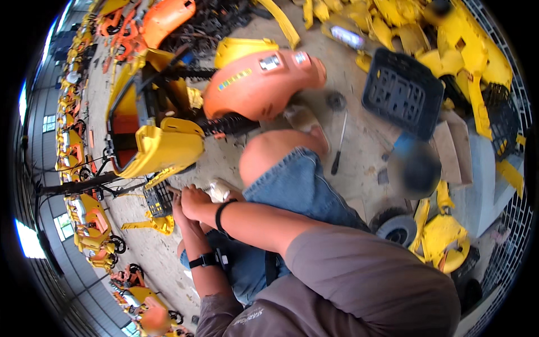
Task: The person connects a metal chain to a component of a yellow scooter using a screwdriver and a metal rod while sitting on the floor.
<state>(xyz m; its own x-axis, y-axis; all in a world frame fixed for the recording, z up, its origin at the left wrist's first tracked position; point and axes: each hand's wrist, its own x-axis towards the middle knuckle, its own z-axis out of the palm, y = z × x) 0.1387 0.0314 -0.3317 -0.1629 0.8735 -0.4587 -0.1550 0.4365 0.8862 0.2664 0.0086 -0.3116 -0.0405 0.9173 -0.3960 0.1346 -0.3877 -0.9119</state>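
My right hand (195, 201), with a black band on its wrist, is closed beside my left hand (177, 205). What the right fingers hold, if anything, is hidden. Much of the left hand lies behind the right one, so its grip is unclear. Both are nearest to a black slatted plastic part (160, 199), with a yellow plastic piece (159, 223) under it. Just beyond stands a vehicle's yellow body shell (168, 147). An orange fender (255, 84) covers a black tyre (227, 124) beside it.
A screwdriver (339, 151) lies on the concrete floor right of my knee. Farther right are a black crate (387, 84), a cardboard box (453, 146), a small wheel (396, 229) and heaped yellow plastic panels (477, 45). Rows of yellow and orange vehicles (90, 222) line the left.
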